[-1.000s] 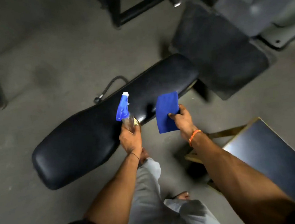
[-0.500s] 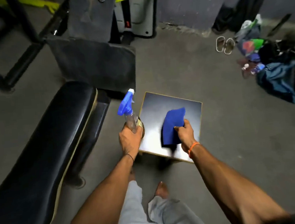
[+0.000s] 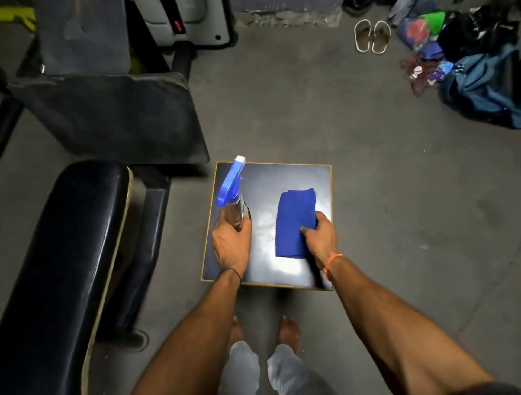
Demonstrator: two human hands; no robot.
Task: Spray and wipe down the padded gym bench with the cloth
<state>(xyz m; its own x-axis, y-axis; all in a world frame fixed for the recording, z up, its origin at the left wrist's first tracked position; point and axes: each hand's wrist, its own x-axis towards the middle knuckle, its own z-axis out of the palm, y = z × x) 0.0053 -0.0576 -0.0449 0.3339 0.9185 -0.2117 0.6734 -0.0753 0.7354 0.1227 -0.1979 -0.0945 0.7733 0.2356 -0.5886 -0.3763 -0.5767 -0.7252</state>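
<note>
At 9 o'clock of the view lies the padded bench, well apart from both hands. Left hand is wrapped round the spray bottle, nozzle tipped toward 12, away from the pad. Right hand pinches the folded blue cloth, thumb on top. Both hang over the small square table at centre; looks like they're being set down, or kept ready. Vs 0.5 s ago: the table's closer and more central, bench slid further to 9.
</note>
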